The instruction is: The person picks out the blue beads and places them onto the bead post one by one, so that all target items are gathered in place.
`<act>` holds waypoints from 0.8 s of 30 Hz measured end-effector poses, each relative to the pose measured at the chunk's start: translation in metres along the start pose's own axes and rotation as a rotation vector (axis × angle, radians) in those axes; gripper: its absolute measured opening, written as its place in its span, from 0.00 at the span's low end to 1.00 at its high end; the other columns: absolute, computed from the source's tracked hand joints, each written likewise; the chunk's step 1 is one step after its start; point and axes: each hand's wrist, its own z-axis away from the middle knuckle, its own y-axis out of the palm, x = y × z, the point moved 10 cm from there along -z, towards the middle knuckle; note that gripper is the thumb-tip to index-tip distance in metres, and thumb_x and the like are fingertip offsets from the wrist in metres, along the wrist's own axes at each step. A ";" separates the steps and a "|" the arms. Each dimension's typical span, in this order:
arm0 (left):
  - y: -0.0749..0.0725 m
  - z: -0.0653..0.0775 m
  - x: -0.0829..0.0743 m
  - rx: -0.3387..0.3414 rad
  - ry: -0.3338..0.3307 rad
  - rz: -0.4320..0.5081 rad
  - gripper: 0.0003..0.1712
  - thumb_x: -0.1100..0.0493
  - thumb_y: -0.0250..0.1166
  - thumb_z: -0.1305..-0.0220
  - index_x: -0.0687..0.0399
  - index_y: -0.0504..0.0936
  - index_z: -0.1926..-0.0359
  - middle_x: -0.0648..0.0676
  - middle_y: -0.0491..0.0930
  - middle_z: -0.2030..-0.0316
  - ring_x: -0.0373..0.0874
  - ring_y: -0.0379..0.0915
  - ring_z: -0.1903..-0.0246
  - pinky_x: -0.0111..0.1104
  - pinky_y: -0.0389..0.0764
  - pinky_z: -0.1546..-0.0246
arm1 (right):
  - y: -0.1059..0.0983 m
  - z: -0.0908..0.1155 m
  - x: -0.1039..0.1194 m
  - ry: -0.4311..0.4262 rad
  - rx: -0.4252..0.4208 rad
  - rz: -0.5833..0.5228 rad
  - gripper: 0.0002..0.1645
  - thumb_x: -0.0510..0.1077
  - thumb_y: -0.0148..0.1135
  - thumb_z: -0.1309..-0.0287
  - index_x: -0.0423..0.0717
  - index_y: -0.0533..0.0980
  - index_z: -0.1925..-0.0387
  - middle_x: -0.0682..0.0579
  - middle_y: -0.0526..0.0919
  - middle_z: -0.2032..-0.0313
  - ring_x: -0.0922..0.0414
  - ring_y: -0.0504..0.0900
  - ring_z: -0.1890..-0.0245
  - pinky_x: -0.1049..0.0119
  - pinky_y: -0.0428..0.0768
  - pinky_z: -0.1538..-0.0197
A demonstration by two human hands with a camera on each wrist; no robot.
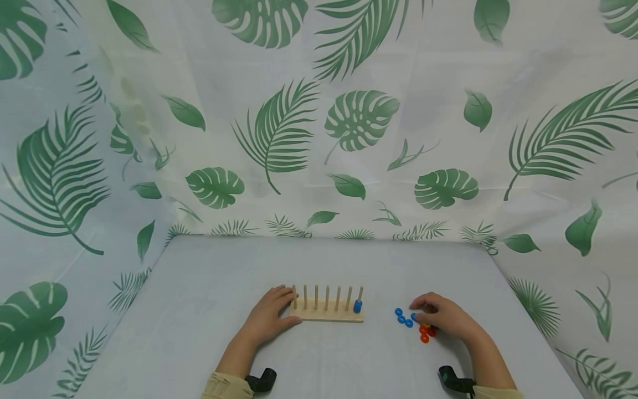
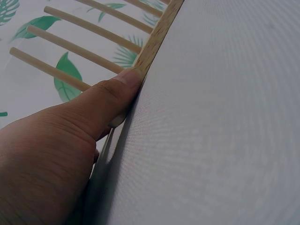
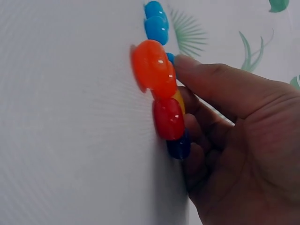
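Observation:
A wooden peg board (image 1: 326,317) with a row of upright pegs lies on the table. Blue rings (image 1: 358,306) are stacked on its rightmost peg. My left hand (image 1: 269,316) grips the board's left end, the thumb along its front edge; in the left wrist view the thumb (image 2: 112,96) presses the wood beside the pegs. To the right, my right hand (image 1: 446,317) pinches a blue ring (image 1: 413,316) between thumb and fingertips. Below these fingers lie red-orange rings (image 1: 424,338) and a yellow ring (image 3: 179,101), partly hidden. A dark blue ring (image 3: 179,145) shows near the curled fingers.
Several loose blue rings (image 1: 401,319) lie left of the right hand. The table (image 1: 349,366) has a pale cloth cover. Behind it hangs a leaf-patterned curtain (image 1: 299,149), which also closes off both sides. Black wrist devices (image 1: 261,380) sit at both cuffs.

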 end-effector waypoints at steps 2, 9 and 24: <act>0.000 0.000 0.000 0.004 0.002 0.002 0.40 0.35 0.67 0.41 0.51 0.74 0.34 0.52 0.71 0.32 0.55 0.59 0.28 0.51 0.61 0.25 | 0.000 -0.001 -0.001 0.019 -0.007 -0.003 0.16 0.51 0.69 0.42 0.52 0.80 0.53 0.52 0.81 0.55 0.54 0.74 0.57 0.61 0.79 0.53; 0.001 -0.001 0.000 0.013 -0.001 0.004 0.40 0.35 0.66 0.41 0.51 0.74 0.33 0.52 0.71 0.32 0.55 0.59 0.28 0.51 0.61 0.25 | -0.001 -0.002 -0.001 0.030 -0.013 -0.001 0.17 0.51 0.69 0.41 0.51 0.81 0.52 0.52 0.80 0.55 0.54 0.74 0.58 0.62 0.78 0.55; 0.002 -0.001 0.002 0.005 0.004 -0.011 0.40 0.35 0.67 0.41 0.51 0.74 0.33 0.52 0.71 0.32 0.55 0.59 0.28 0.51 0.61 0.25 | 0.002 -0.005 0.004 0.008 -0.019 -0.007 0.14 0.48 0.70 0.42 0.52 0.81 0.54 0.52 0.75 0.64 0.55 0.72 0.62 0.65 0.73 0.62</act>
